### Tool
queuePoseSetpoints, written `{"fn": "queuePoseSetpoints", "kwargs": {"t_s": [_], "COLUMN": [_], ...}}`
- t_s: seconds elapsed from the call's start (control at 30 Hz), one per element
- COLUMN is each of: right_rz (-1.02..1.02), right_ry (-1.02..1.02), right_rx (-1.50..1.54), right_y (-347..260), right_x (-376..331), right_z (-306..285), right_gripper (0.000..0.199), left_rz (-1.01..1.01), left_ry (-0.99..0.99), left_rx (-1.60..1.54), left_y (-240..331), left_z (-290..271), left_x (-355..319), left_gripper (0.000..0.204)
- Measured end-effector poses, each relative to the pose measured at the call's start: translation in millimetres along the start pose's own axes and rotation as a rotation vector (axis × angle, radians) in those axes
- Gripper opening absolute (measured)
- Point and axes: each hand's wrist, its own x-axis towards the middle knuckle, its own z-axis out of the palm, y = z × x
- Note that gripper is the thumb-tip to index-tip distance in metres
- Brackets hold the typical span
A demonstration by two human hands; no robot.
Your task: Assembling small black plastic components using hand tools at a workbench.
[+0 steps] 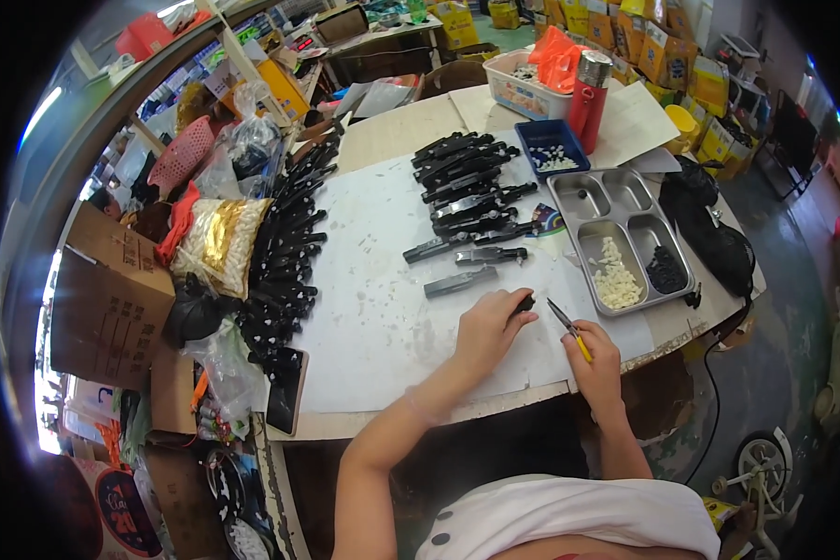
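Observation:
Over the white work surface (373, 308), my left hand (485, 331) is closed in a pinch on a small black part (525, 302). My right hand (595, 364) grips pliers (563, 318) with yellow handles, their jaws pointing up and left, apart from the black part. Just beyond my left hand lies a dark grey, gun-shaped plastic piece (460, 282). Behind it, similar black plastic pieces (471, 201) lie in a stacked row. To the right stands a metal compartment tray (583, 217) with small cream pieces (616, 278) and small black pieces (665, 271) in its near compartments.
A long row of black pieces (285, 233) and a phone (287, 392) line the left edge. At the back right are a blue tray (532, 140), a red thermos (586, 112) and a white basket (518, 93). A black bag (709, 233) lies beyond the metal tray.

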Motion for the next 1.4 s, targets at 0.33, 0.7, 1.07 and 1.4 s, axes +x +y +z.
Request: {"fn": "queuePoseSetpoints", "kwargs": {"t_s": [0.33,0.7,1.07,1.4], "right_rz": [-0.143,-0.592,-0.705,-1.059], "right_ry": [-0.135,-0.347,-0.332,-0.439], "right_rx": [0.086,0.262,0.155,0.368], "right_y": [-34,-44,-49,-39], "right_x": [6,-6,6,22], "right_z": [28,27,26,18], "right_gripper": [0.016,0.022,0.023,0.032], "left_rz": [-0.021,-0.846,-0.635,-0.784], "left_ry": [0.113,-0.388,-0.102,-0.603], "left_rx": [0.191,-1.144,-0.765,-1.247], "left_y": [9,43,44,68], "left_z": [-36,-106,-101,-114], "left_x": [-30,-87,-96,-100], "left_gripper": [0.025,0.023,0.025,0.032]}}
